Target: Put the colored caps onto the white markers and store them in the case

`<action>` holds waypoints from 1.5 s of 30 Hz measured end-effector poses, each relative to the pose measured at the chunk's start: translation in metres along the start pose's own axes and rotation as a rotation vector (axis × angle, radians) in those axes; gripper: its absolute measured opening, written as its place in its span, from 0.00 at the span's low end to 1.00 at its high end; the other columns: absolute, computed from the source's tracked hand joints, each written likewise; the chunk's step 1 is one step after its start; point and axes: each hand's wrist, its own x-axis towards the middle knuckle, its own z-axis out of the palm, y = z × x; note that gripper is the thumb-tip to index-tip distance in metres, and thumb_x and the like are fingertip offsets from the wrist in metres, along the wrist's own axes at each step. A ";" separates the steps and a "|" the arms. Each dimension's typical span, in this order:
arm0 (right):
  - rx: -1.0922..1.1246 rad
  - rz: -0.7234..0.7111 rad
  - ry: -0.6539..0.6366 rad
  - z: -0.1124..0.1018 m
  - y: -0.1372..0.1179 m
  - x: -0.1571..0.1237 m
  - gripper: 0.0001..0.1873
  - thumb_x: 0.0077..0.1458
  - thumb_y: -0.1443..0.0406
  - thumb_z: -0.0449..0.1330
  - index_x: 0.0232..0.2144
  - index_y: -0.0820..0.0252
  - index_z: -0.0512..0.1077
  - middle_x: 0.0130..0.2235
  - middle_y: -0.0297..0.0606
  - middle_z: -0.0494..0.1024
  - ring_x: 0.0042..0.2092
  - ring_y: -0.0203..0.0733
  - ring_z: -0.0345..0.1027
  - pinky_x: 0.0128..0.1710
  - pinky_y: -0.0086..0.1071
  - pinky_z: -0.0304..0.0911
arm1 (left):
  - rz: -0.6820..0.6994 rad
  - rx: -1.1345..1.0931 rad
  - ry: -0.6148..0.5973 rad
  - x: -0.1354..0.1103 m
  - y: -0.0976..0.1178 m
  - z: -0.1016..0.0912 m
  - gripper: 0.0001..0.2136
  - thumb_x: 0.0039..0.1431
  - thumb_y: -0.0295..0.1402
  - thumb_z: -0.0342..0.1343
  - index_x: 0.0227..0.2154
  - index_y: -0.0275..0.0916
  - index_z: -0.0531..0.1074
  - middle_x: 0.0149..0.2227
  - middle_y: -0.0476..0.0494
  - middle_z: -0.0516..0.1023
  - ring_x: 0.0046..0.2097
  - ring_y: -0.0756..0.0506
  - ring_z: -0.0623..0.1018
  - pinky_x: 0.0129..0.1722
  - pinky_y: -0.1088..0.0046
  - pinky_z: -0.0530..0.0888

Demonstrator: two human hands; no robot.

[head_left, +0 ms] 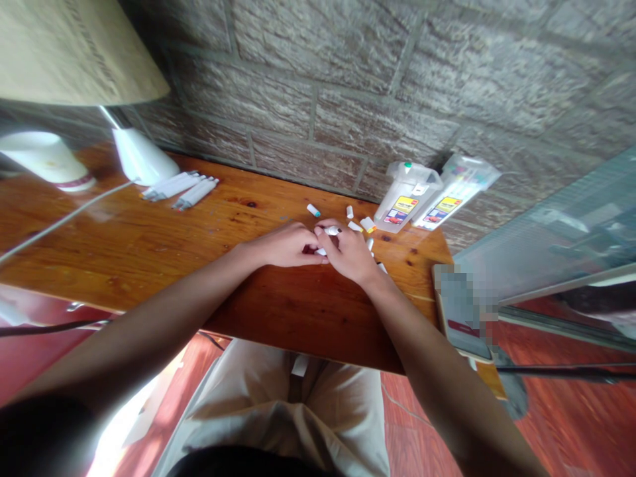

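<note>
My left hand (285, 245) and my right hand (350, 253) meet over the wooden table (149, 245) near its far right part. Both are closed around a white marker (331, 230), whose end sticks out between the fingers. Loose white marker caps and pieces lie close by: a cap with a teal end (313, 211), a small white cap (350, 212), a cap with an orange tip (368, 224). More pieces peek out from under my right hand.
Two clear plastic marker packs (408, 196) lean against the brick wall. A row of white markers (181, 187) lies at the back left, beside a white lamp base (140, 158) and a white bowl (47, 159). A cable (59, 222) crosses the left side.
</note>
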 end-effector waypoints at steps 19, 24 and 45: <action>0.008 -0.017 0.010 0.000 0.002 0.000 0.13 0.68 0.59 0.52 0.43 0.55 0.76 0.42 0.37 0.84 0.43 0.44 0.79 0.46 0.33 0.67 | -0.001 0.028 0.001 0.000 -0.001 0.002 0.16 0.64 0.41 0.56 0.24 0.37 0.74 0.24 0.50 0.76 0.25 0.53 0.71 0.29 0.76 0.61; -0.012 -0.025 0.017 0.000 0.001 0.000 0.13 0.68 0.58 0.52 0.43 0.55 0.76 0.41 0.36 0.84 0.42 0.44 0.79 0.44 0.34 0.68 | -0.004 0.041 0.016 0.000 -0.001 0.002 0.16 0.64 0.41 0.57 0.22 0.37 0.73 0.23 0.50 0.74 0.24 0.53 0.70 0.28 0.75 0.59; -0.008 -0.029 0.027 0.001 0.003 0.000 0.14 0.68 0.58 0.53 0.44 0.55 0.76 0.42 0.36 0.84 0.41 0.43 0.79 0.44 0.33 0.68 | -0.016 0.028 0.029 0.001 0.000 0.002 0.17 0.63 0.41 0.57 0.21 0.37 0.72 0.22 0.50 0.73 0.24 0.53 0.69 0.28 0.75 0.59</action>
